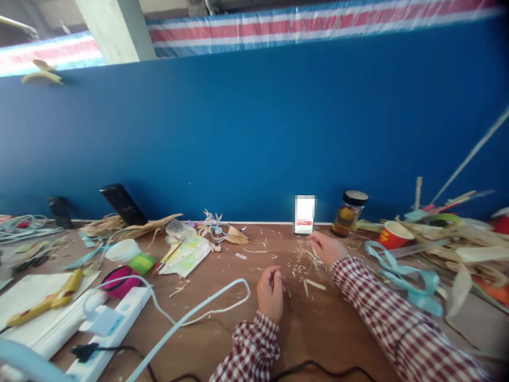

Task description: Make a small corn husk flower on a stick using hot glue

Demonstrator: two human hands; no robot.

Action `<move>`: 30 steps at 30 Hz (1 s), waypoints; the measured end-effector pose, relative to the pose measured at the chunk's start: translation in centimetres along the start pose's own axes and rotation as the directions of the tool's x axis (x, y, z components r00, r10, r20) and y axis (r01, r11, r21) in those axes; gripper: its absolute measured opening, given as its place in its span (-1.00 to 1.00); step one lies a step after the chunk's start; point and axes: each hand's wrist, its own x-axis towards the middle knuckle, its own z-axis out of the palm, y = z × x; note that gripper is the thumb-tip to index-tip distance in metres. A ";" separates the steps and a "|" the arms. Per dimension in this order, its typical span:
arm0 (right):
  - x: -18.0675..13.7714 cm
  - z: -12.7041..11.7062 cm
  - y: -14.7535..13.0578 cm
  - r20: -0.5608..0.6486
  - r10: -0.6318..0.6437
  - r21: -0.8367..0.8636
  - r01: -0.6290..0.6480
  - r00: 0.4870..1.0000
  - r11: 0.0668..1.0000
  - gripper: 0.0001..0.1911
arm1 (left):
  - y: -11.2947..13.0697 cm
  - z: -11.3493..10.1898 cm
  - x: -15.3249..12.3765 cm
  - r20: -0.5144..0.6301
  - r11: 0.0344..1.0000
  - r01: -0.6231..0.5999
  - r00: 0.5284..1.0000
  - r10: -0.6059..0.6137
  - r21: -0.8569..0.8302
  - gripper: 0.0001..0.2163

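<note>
Many pale scraps (315,285) lie strewn on the brown table (326,334), just beside the right hand (326,249) — its fingertips draw together, perhaps to suit such small pieces. The left hand (271,294) curls nearer the body; whether either grips anything, I cannot tell. A lit phone (305,212) stands against the blue panel (238,132), probably propped for viewing.
</note>
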 end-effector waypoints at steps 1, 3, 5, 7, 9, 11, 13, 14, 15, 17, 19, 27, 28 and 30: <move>-0.2 -0.2 -0.2 -0.014 0.017 0.091 -0.015 1.000 0.996 -0.81 | 0.0 -0.1 0.0 0.008 1.000 -0.006 1.000 0.006 0.002 -0.73; -0.6 -0.4 -0.7 -0.023 0.060 0.228 -0.053 0.998 0.972 -0.84 | 0.0 -0.2 0.0 0.015 1.000 -0.009 1.000 0.009 0.013 -0.72; -1.0 -0.5 -1.3 -0.018 0.089 0.249 -0.082 0.996 0.965 -0.85 | 0.0 -0.3 0.1 0.021 0.999 -0.008 1.000 0.007 0.043 -0.71; -1.6 -0.4 -2.1 0.002 0.102 0.283 -0.099 0.995 0.954 -0.85 | 0.0 -0.3 0.2 0.057 0.998 -0.011 0.998 0.008 0.059 -0.69; -2.5 -0.3 -2.9 0.021 0.101 0.308 -0.103 0.995 0.946 -0.85 | 0.0 -0.3 0.3 0.091 0.998 -0.001 0.996 -0.005 0.060 -0.66; -3.6 0.0 -4.0 0.030 0.097 0.320 -0.102 0.995 0.942 -0.87 | 0.0 -0.3 0.3 0.143 0.997 0.032 0.989 -0.042 0.075 -0.63; -4.8 0.3 -5.0 0.035 0.077 0.325 -0.084 0.996 0.942 -0.90 | 0.0 -0.4 0.3 0.180 0.991 0.046 0.981 -0.069 0.127 -0.59; -5.4 0.5 -5.5 0.033 0.023 0.361 -0.033 0.999 0.932 -0.90 | 0.0 -0.5 0.3 0.176 0.988 0.041 0.982 -0.067 0.151 -0.58; -5.9 0.8 -5.9 0.037 -0.020 0.395 0.004 0.999 0.919 -0.89 | 0.0 -0.6 0.4 0.195 0.982 0.040 0.978 -0.077 0.186 -0.57; -6.8 1.1 -6.4 0.041 -0.071 0.415 0.048 0.997 0.909 -0.89 | 0.0 -0.9 0.6 0.183 0.972 0.025 0.981 -0.069 0.235 -0.57; -7.3 1.3 -6.8 0.038 -0.075 0.392 0.055 0.996 0.918 -0.90 | 0.0 -1.0 0.8 0.192 0.961 0.012 0.979 -0.067 0.275 -0.60; -7.7 1.1 -6.1 0.031 -0.085 0.394 0.066 0.996 0.917 -0.93 | -0.2 -0.4 0.2 0.179 0.971 -0.106 0.982 0.068 0.216 -0.70; -7.8 1.2 -5.9 0.021 -0.095 0.409 0.079 0.995 0.909 -0.93 | -0.2 -0.3 0.0 0.179 0.967 -0.144 0.978 0.106 0.212 -0.73; -7.9 1.5 -5.3 -0.007 -0.075 0.442 0.070 0.997 0.894 -0.95 | -0.2 -0.2 -0.3 0.229 0.965 -0.182 0.964 0.137 0.189 -0.78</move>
